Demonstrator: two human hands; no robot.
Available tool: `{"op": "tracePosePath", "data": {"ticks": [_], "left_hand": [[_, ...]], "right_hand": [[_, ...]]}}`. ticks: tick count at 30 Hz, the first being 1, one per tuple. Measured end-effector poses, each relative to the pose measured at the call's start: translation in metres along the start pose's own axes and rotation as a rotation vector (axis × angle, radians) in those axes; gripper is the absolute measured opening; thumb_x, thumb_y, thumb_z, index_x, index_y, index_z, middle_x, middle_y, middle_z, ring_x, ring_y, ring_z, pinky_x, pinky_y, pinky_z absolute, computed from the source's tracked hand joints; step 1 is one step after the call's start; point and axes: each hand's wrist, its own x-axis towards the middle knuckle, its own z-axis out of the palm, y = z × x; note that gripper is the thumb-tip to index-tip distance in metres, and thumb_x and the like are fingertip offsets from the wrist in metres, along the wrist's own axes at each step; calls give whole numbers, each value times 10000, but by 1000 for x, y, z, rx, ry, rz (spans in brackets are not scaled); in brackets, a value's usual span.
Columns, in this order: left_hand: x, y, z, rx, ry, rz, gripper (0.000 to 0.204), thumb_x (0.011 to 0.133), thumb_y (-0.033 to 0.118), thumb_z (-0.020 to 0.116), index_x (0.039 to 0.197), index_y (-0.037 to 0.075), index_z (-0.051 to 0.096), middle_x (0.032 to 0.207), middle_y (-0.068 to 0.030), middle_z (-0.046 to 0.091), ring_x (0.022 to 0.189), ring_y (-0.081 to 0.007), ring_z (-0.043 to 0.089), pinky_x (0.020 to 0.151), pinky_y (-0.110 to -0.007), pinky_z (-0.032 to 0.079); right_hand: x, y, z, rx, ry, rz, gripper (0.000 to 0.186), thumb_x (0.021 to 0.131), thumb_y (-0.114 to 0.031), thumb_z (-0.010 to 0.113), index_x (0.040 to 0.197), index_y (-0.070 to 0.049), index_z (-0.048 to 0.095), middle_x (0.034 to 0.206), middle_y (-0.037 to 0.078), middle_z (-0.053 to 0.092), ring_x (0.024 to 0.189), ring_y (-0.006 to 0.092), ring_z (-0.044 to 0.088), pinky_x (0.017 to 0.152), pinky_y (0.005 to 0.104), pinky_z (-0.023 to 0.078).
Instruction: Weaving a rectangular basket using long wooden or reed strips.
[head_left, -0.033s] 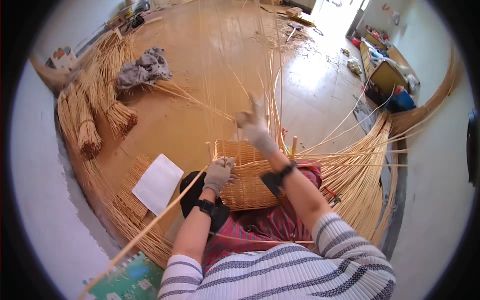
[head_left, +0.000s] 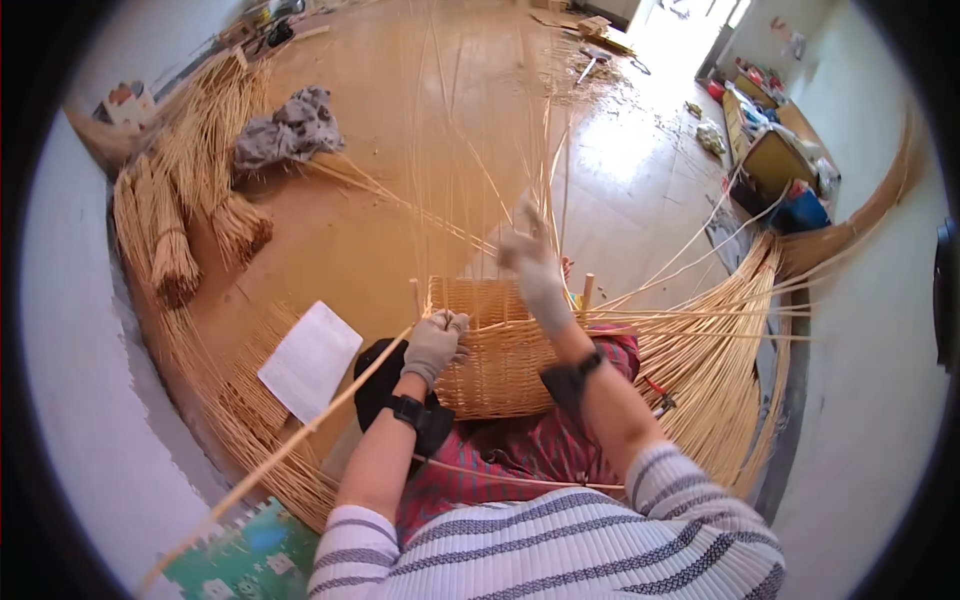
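A pale wicker basket point(head_left: 497, 375), partly woven, rests on my lap with thin upright strands rising from it. My left hand point(head_left: 437, 344), in a light glove, is closed at the basket's upper left edge, pinching a wicker strand point(head_left: 300, 432). That strand stretches from the hand toward the lower left. Above the basket's right side, my gloved right hand point(head_left: 532, 262) is raised among the uprights. Motion blurs its fingers, so I cannot tell whether they hold a strand. Short sticks point(head_left: 588, 291) stand up at the basket's corners.
Loose wicker strands point(head_left: 715, 370) fan out on my right. Bundled wicker point(head_left: 172, 255) and a grey cloth point(head_left: 290, 130) lie at the far left. Beside my left knee are a white sheet point(head_left: 310, 362) and a woven panel point(head_left: 255, 365). Boxes and bags point(head_left: 780, 170) line the right wall.
My right hand has moved slightly right and a little down. The left hand keeps its place at the basket's edge.
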Motion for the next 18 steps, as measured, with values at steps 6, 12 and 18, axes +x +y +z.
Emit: {"op": "tracePosePath", "data": {"ticks": [6, 12, 18], "left_hand": [[7, 17, 10, 122, 47, -61, 438, 940, 426, 757, 1014, 23, 604, 827, -122, 687, 606, -227, 710, 501, -351, 596], [-8, 29, 22, 280, 197, -67, 555, 936, 568, 705, 1002, 28, 596, 781, -92, 690, 517, -190, 687, 413, -342, 522], [4, 41, 51, 301, 296, 567, 317, 1080, 359, 535, 1167, 63, 611, 753, -78, 678, 518, -200, 672, 430, -329, 515]], "right_hand": [[-106, 36, -86, 138, 341, 67, 154, 1125, -220, 442, 1214, -99, 478, 743, 15, 522, 695, 140, 554, 785, 402, 579], [-97, -9, -44, 44, -56, 3, 172, 1081, -179, 559, 1231, -110, 509, 906, 29, 631, 762, 142, 638, 763, 365, 605], [-115, -19, -120, 24, 430, 212, 223, 1011, -20, 628, 1181, -119, 522, 1038, 82, 724, 870, 153, 709, 679, 268, 581]]}}
